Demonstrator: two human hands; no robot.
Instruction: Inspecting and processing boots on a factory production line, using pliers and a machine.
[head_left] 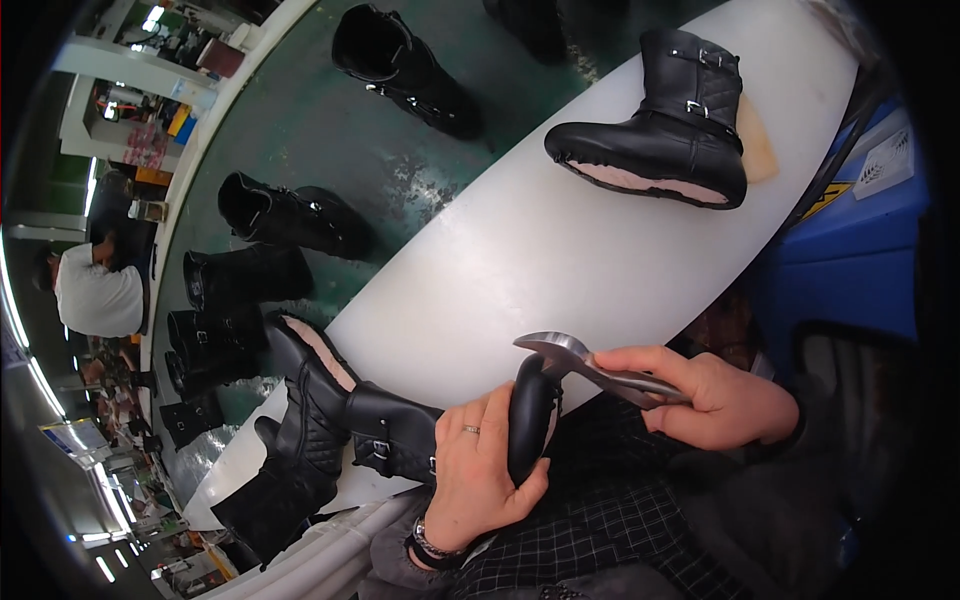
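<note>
My left hand (484, 460), with a ring on one finger, is wrapped round the foot of a black leather boot (525, 430) close to my lap. The boot's buckled shaft points left, and a strip of its pale sole shows on the right. In my right hand (712, 398) is a steel hammer (620, 380), gripped by its metal handle, its curved, tapered head at the boot's toe. Part of the handle is hidden by my fingers. Beside the held boot another black boot (315, 430) lies on its side, pale pink sole showing.
A long white work surface (480, 260) crosses diagonally. One buckled black boot (660, 130) lies at its far right, near a tan patch. Several black boots (295, 215) stand on the green floor (400, 190). A blue bin (850, 270) is at right; a person (100, 290) sits far left.
</note>
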